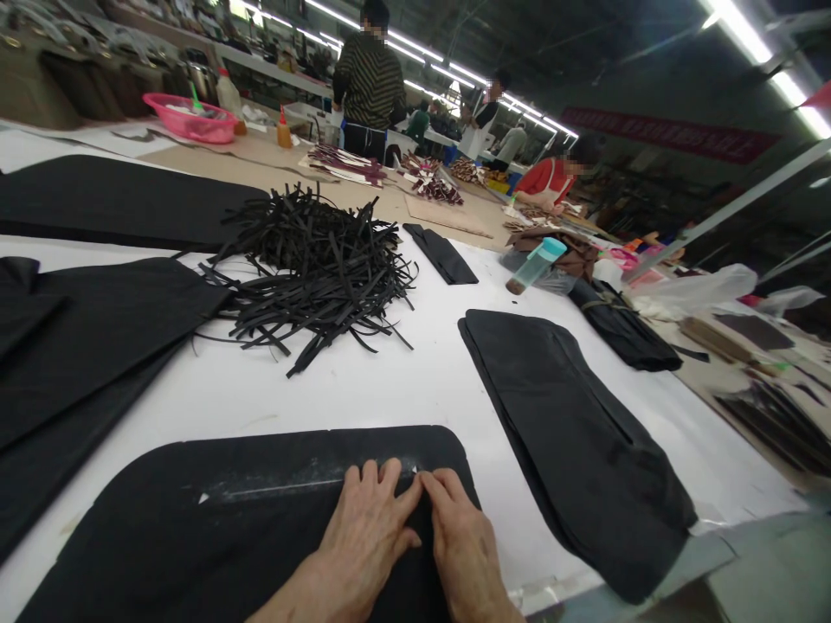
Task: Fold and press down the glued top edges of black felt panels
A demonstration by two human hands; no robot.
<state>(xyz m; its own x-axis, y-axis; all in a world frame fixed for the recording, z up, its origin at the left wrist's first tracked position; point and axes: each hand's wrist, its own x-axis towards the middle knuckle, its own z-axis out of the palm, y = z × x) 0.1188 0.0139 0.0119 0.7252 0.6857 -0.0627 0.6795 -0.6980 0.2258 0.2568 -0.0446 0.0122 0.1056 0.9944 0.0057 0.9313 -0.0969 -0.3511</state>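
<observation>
A black fabric panel with rounded corners lies in front of me. A thin slit line runs across it in a whitish smeared band, with a small white triangle at either end. My left hand rests on the panel, fingers bent and apart over the line's right end, its index reaching the right-hand triangle. Close beside it, touching that same spot, is my right hand; its fingertips are drawn together on the fabric, the thumb largely hidden.
Black strips lie heaped beyond the panel. To the right is a stack of black pieces, with a teal-capped container behind it. More black fabric covers the left. A pink basket and several people stand farther back.
</observation>
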